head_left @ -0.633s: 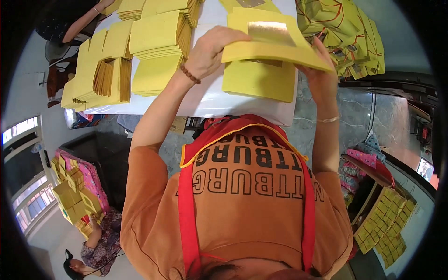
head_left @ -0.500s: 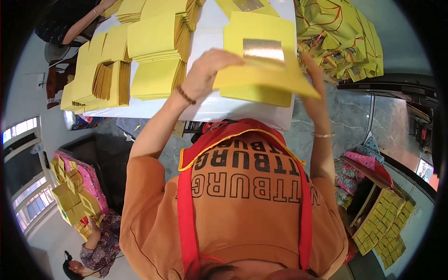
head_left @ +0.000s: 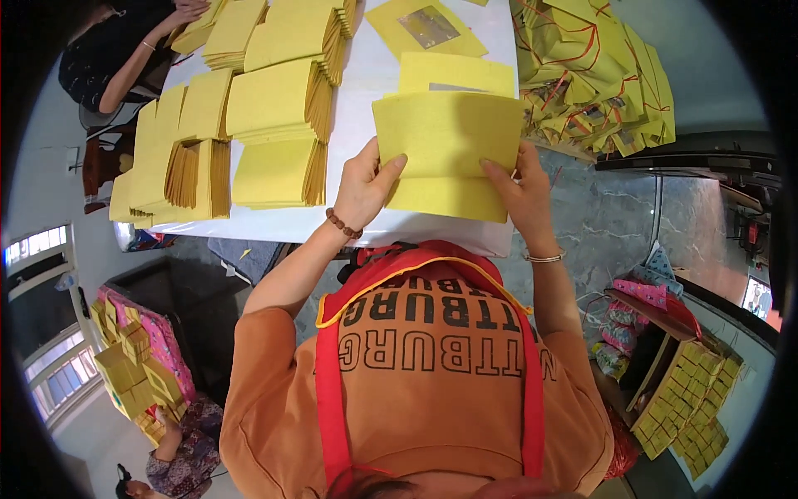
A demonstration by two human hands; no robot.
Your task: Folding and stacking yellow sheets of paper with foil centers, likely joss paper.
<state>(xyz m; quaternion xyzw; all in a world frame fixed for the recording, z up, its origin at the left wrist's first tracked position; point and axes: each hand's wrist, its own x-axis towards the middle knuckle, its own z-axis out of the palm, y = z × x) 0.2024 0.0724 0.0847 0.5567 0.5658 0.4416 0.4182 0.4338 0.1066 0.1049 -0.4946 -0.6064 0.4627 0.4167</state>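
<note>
Above the near right part of the table, a yellow paper sheet [head_left: 449,129] is spread between my two hands. My left hand [head_left: 364,187] grips its left side and my right hand [head_left: 525,198] its right side. Both thumbs lie on top and the other fingers are behind the paper. A crease or overlap runs across the sheet between the thumbs. More yellow paper [head_left: 455,73] lies just beyond it, with only a strip of its silvery patch showing. Farther back lies a yellow sheet [head_left: 389,29] with a silver foil rectangle [head_left: 428,27] on it.
Several stacks of folded yellow paper [head_left: 278,170] cover the left of the white table [head_left: 353,108]. Tied yellow paper bundles [head_left: 607,83] are heaped beyond its right edge. A person's arm [head_left: 129,79] is at far left; another person [head_left: 187,441] sits behind left, beside yellow bundles.
Half a second ago the sheet was tilted and blurred over the foil patch, with my right hand off its edge. Now both hands grip it, nearer me, and it covers most of the patch.
</note>
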